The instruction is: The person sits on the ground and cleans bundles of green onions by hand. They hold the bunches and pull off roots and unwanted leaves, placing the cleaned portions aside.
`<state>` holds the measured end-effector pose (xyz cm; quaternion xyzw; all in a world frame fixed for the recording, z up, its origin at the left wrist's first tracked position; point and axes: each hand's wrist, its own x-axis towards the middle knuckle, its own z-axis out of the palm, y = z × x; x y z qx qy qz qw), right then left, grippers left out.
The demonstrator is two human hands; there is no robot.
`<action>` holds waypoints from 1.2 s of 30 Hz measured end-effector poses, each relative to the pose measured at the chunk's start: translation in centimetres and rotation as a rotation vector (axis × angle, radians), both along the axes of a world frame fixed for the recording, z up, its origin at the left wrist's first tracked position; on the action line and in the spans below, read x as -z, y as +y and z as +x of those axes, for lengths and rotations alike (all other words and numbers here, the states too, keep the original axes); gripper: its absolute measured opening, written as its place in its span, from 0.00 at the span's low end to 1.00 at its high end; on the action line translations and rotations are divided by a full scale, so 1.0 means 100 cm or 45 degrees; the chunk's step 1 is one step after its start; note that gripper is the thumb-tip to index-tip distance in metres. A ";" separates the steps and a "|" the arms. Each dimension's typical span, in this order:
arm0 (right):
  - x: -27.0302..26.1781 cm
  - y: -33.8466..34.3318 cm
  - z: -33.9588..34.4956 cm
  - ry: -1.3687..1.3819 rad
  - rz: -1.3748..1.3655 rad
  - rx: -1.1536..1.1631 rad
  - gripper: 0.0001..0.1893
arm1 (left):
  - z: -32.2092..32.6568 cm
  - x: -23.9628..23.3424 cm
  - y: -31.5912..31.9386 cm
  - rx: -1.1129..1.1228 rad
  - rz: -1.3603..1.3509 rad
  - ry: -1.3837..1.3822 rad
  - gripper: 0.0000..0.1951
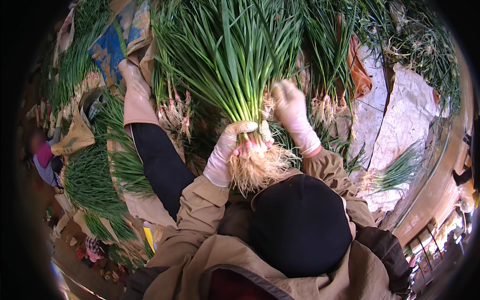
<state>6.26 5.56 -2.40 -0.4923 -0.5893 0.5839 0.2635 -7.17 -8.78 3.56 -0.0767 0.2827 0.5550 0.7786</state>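
Observation:
My left hand (224, 150), in a pale glove, grips a thick bunch of green garlic (245, 101) just above its reddish stem bases. Long green leaves fan out away from me, and a tangle of pale roots (257, 165) hangs toward my lap. My right hand (290, 112), gloved too and somewhat blurred, is curled at the right side of the bunch. Beside its fingers shows a small tuft of roots (268, 103); whether the hand holds that stalk is unclear.
More green garlic lies to the left (174, 108) and right (326, 105) of the bunch. A smaller bundle (395, 172) rests on pale sheeting (405, 101). My booted leg (140, 101) stretches out at left. Another person (47, 159) is at the far left, near further heaps (90, 176).

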 end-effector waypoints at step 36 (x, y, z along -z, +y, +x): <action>-0.061 0.039 -0.077 0.175 -0.529 -0.963 0.18 | -0.066 -0.025 -0.036 -0.277 -0.027 0.556 0.21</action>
